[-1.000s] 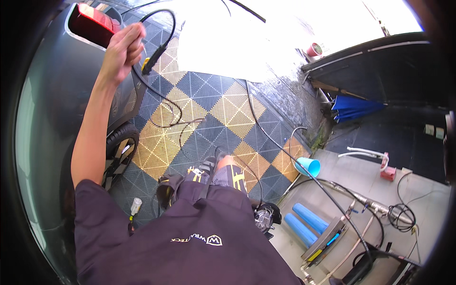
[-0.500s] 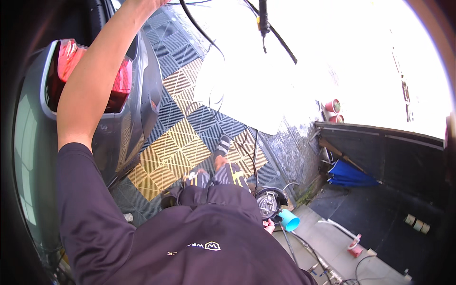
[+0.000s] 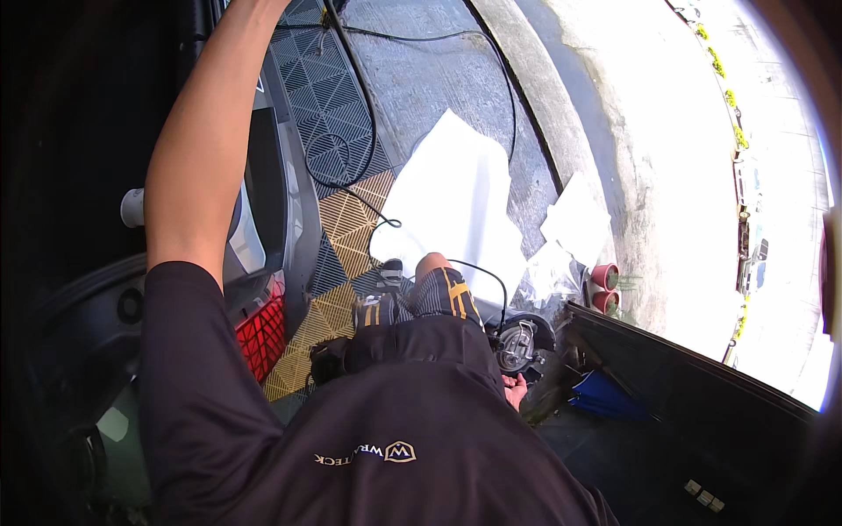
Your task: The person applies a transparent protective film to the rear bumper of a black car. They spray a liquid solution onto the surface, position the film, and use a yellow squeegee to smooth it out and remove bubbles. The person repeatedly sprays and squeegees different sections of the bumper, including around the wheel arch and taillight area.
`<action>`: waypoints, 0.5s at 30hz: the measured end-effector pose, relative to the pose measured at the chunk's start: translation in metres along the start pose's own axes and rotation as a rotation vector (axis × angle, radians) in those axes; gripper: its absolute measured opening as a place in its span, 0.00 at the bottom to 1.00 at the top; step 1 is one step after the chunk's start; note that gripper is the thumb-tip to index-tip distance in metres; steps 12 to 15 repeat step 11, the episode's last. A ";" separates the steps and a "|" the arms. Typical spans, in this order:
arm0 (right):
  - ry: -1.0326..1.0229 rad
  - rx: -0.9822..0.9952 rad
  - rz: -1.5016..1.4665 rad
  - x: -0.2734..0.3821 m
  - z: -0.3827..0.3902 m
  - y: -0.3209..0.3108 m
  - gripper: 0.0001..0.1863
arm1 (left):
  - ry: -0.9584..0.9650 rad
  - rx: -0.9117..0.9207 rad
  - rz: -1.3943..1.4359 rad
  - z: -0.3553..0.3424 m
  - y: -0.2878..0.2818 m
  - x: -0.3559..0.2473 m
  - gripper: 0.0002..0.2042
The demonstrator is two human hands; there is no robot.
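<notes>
My left arm (image 3: 197,158) reaches up over the dark car (image 3: 303,202), and its hand is cut off by the top edge. Low on my right side, my right hand (image 3: 515,392) shows only in part, its fingers curled. Just beyond it is a round black device with a grey metal middle (image 3: 517,344); whether the fingers grip a part of it cannot be made out. A thin dark cord (image 3: 491,276) curves up from beside this device. Below my left arm sits the car's red tail light (image 3: 261,340). A white cylinder (image 3: 132,208) is left of my forearm.
A black hose (image 3: 364,96) loops over blue and tan floor tiles (image 3: 355,210). A white sheet (image 3: 452,197) lies ahead of my feet. To the right are red pots (image 3: 605,278), a dark panel (image 3: 693,373) and a folded blue umbrella-like thing (image 3: 605,394).
My view has shifted along the car, bringing its dark opening and more of the ground sheet in. My left hand has left the top edge. The turquoise cup near my right hand no longer shows.
</notes>
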State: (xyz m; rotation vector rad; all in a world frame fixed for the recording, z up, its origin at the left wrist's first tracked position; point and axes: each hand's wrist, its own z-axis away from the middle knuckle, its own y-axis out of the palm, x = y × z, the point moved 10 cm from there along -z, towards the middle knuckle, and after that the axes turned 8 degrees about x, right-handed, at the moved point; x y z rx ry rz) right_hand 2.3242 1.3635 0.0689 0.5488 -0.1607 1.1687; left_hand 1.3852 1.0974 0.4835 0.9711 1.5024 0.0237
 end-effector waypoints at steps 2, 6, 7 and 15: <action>0.015 -0.025 -0.023 -0.007 -0.025 0.064 0.21 | 0.037 -0.052 0.046 -0.027 -0.045 -0.010 0.13; 0.120 -0.029 -0.011 -0.019 -0.088 0.202 0.20 | 0.082 -0.185 0.082 -0.064 -0.162 -0.049 0.14; 0.128 -0.010 -0.005 -0.022 -0.114 0.227 0.20 | 0.092 -0.238 0.057 -0.072 -0.190 -0.057 0.14; -0.058 0.061 0.196 0.093 -0.182 0.296 0.18 | 0.138 -0.244 0.180 -0.097 -0.322 -0.031 0.10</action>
